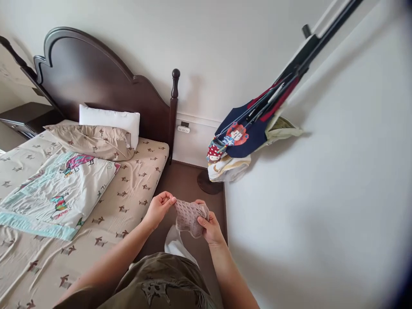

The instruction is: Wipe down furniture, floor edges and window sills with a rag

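A pinkish-beige cloth (189, 216) with a waffle-like texture is stretched between my two hands, out in front of my body. My left hand (158, 210) pinches its upper left corner between thumb and fingers. At the right end, the bunched part of the cloth sits in my right hand (210, 227), thumb on top and fingers partly hidden behind it. Whether the cloth is a folded or sewn piece I cannot tell. Below it, a white fabric (176, 242) shows in front of my dark olive shirt (161, 279).
To the left is a bed (138, 189) with a dog-print sheet, a white pillow (125, 122) and a patterned blanket (86, 180). Ahead on the right, a dark stand (331, 25) holds hanging clothes (247, 128). A white wall (305, 236) runs close along my right side.
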Demonstrator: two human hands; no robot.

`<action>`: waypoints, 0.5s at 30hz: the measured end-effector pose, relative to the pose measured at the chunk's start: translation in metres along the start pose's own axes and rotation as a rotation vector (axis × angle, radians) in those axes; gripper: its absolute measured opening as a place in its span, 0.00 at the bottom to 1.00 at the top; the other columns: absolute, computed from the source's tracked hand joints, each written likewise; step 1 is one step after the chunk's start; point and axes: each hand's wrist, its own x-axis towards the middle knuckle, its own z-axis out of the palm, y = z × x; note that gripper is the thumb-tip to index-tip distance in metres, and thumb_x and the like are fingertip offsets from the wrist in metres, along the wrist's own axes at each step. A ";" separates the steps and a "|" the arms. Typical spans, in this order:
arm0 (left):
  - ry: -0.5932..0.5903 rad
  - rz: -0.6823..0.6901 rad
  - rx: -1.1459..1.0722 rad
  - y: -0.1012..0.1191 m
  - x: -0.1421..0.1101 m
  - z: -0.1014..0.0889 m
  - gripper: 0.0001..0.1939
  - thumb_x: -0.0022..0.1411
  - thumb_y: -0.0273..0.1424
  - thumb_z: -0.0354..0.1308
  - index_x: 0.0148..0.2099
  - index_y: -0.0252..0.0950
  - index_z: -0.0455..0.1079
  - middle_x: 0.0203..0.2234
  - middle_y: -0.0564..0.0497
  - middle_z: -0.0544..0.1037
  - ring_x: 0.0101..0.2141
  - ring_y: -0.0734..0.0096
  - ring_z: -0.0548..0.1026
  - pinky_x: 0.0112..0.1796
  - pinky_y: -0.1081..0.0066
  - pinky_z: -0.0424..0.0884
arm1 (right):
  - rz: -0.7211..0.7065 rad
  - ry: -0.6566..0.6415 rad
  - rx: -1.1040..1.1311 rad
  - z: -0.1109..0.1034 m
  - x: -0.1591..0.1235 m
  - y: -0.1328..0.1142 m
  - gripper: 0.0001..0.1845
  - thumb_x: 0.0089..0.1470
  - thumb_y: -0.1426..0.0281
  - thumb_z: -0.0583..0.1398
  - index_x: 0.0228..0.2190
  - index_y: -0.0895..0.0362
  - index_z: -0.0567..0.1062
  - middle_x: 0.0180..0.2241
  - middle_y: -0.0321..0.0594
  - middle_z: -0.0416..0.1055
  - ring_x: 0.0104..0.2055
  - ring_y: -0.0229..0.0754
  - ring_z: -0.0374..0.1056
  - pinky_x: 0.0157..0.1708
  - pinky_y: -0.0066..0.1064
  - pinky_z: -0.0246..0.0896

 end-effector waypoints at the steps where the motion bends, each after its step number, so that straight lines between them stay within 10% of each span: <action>1: 0.013 -0.042 -0.041 0.005 0.027 0.006 0.30 0.40 0.56 0.69 0.28 0.35 0.63 0.15 0.64 0.51 0.17 0.84 0.47 0.19 0.76 0.43 | 0.011 -0.005 0.050 -0.002 0.031 -0.007 0.19 0.40 0.56 0.73 0.30 0.56 0.81 0.48 0.43 0.72 0.45 0.44 0.69 0.44 0.32 0.66; 8: 0.123 -0.178 -0.168 0.017 0.215 0.027 0.33 0.35 0.57 0.70 0.29 0.35 0.64 0.15 0.64 0.55 0.16 0.85 0.49 0.18 0.78 0.46 | 0.314 0.227 0.250 -0.016 0.234 -0.017 0.26 0.37 0.53 0.73 0.37 0.52 0.75 0.29 0.35 0.76 0.34 0.44 0.73 0.39 0.38 0.70; 15: 0.061 -0.274 -0.103 -0.034 0.438 0.025 0.33 0.44 0.58 0.66 0.38 0.34 0.67 0.16 0.64 0.56 0.15 0.85 0.49 0.17 0.78 0.44 | 0.341 0.331 0.085 -0.094 0.437 0.033 0.27 0.34 0.62 0.72 0.38 0.53 0.72 0.31 0.35 0.76 0.31 0.41 0.72 0.36 0.35 0.69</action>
